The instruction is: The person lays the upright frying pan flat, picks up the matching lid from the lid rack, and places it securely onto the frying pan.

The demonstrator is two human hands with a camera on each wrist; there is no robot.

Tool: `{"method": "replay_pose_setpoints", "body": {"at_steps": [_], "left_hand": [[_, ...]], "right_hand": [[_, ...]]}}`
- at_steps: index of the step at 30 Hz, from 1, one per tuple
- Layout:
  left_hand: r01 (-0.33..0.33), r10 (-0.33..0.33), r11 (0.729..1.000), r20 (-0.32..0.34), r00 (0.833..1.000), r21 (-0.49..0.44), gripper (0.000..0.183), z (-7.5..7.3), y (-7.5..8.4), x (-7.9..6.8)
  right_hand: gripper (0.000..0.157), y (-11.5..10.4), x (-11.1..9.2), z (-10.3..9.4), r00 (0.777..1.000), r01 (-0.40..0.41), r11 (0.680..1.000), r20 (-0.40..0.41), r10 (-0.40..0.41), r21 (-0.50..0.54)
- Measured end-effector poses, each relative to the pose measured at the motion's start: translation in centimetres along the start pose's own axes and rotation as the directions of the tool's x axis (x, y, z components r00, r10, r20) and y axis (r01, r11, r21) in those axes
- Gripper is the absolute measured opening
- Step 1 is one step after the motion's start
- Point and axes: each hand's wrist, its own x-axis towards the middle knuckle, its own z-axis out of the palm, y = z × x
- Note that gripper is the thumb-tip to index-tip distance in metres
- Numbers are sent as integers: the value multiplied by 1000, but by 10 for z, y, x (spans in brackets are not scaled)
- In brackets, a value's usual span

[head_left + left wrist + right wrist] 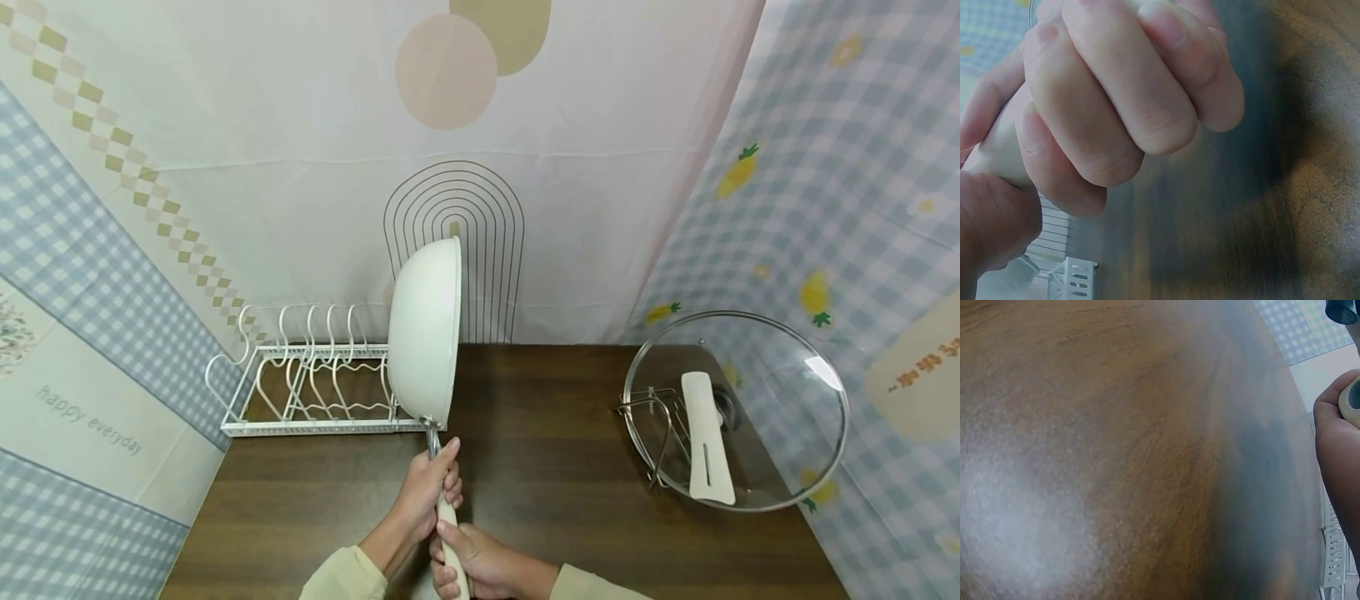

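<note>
A cream-white wok (423,329) is held up on its side, its rounded bottom facing left and its rim facing right. The left hand (429,490) grips the long handle (450,515) near the metal neck, thumb laid along it. Just below, the right hand (476,557) wraps round the same handle closer to its end. In the left wrist view, curled fingers (1116,94) surround the pale handle (1007,147). The handle's end (1350,403) pokes out of the fist in the right wrist view. Behind the wok, its lower left overlaps a white wire dish rack (307,427).
On the right, a glass lid (795,492) with a cream handle (707,442) leans in a metal wire stand (656,442). The wooden table (540,450) runs back to a cloth-covered wall (300,225). Checkered cloth (810,167) hangs at both sides.
</note>
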Motion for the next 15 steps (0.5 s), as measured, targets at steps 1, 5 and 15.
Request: {"method": "replay_pose_setpoints", "body": {"at_steps": [1,5,15], "left_hand": [[-3,3,1000,4,1000,-1,49,0,0,0],[-15,15,1000,12,1000,-6,50,1,2,-1],[-15,15,1000,-1,1000,-24,49,3,5,-3]], "right_hand": [[44,0,0,0,1000,1,1000,1,-1,-2],[45,-3,0,1,1000,-18,1000,-7,18,-4],[47,-8,0,7,998,-53,999,-19,53,-12]]}}
